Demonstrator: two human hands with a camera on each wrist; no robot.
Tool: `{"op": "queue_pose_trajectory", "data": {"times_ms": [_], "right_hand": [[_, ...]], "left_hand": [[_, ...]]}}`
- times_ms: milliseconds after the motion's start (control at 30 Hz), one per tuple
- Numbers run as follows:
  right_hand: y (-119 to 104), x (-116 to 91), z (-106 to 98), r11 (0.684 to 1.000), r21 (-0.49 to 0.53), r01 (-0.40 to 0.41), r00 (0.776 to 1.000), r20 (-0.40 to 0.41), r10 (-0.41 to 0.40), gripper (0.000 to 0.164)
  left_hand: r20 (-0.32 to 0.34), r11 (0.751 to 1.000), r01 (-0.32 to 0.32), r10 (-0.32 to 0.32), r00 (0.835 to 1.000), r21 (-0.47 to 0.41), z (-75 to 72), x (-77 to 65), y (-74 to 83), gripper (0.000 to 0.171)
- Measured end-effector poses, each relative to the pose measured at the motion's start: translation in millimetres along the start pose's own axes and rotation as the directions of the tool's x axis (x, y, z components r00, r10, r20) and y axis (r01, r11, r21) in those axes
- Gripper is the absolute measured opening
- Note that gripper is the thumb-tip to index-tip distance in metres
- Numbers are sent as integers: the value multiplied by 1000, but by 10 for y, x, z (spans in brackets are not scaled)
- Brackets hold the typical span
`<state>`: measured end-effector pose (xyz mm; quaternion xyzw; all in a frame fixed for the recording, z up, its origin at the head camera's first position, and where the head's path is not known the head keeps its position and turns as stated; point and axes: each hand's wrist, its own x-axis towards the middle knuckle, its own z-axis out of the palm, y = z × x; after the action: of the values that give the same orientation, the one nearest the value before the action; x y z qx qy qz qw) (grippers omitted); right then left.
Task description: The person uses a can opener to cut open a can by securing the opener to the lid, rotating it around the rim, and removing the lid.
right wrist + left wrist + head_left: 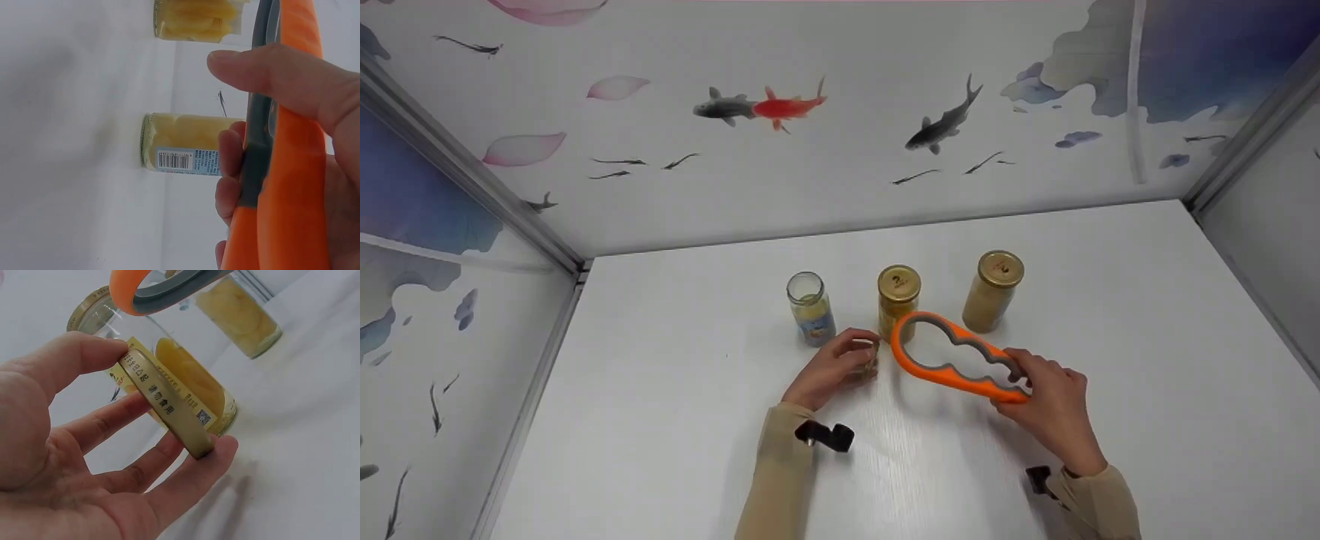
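Note:
My left hand [829,369] pinches a gold metal jar lid [166,405] by its rim, thumb on one edge and fingertips on the other. Printed characters run along the lid's side. In my right hand [1059,409] is an orange jar opener [934,374] with a grey scalloped inner edge, gripped near its right end. The opener's rounded far end overlaps the middle jar [898,289] in the head view. That glass jar has a gold lid on and yellow fruit pieces inside. Left of it, just beyond my left hand, stands a lidless glass jar [814,319].
A third jar [990,300], gold-lidded with pale yellow fruit, stands upright at the right of the row. All three are on a white table [660,420]. White panels [840,180] printed with fish and petals enclose its back and sides.

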<state>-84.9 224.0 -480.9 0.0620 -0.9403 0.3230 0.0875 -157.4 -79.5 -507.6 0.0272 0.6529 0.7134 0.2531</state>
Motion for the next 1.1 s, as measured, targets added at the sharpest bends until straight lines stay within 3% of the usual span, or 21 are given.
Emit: {"op": "queue_pose_trajectory", "data": {"times_ms": [267, 433, 567, 700, 900, 1100], "right_hand": [[-16, 9, 26, 999, -21, -24, 999, 36, 25, 56], [-19, -1, 43, 1000, -18, -9, 999, 33, 10, 56], [-18, -12, 54, 1000, -15, 9, 1000, 28, -8, 55], [-22, -18, 56, 1000, -17, 9, 999, 36, -8, 55], [-18, -26, 68, 1000, -14, 18, 999, 39, -18, 54], [-18, -29, 88, 999, -12, 36, 999, 36, -36, 54]], "left_hand": [[-59, 982, 12, 0, 998, 189, -158, -34, 48, 39], [-103, 934, 36, 0, 995, 356, -185, -83, 102, 36], [-141, 877, 71, -3, 990, 476, -206, -125, 134, 32], [-146, 819, 53, 38, 989, 571, -229, -163, 159, 29], [-125, 671, -21, 170, 978, 742, -243, -226, 177, 24], [-142, 571, -8, 218, 966, 821, -231, -281, 171, 24]]}}
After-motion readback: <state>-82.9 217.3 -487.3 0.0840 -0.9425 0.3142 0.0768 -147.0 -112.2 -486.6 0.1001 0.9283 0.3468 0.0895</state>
